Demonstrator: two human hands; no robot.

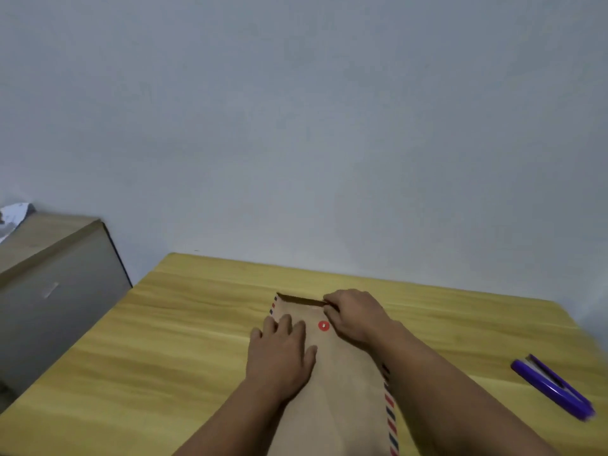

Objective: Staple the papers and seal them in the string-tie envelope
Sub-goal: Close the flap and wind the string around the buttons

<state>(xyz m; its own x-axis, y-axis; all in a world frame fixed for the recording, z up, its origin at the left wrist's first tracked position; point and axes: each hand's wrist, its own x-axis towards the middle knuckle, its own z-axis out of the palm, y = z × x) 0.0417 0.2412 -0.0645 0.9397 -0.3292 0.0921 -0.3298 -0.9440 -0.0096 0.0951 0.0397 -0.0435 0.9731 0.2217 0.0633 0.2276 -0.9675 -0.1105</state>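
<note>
Two hands work the envelope [332, 383]: left hand [279, 353] presses flat to steady it, right hand [357, 315] pinches its far flap beyond the red button [324, 326], probably for closing

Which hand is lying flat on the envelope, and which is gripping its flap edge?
The left hand lies flat, fingers spread, on the envelope beside the red button. The right hand has its fingers curled at the flap's far edge.
</note>
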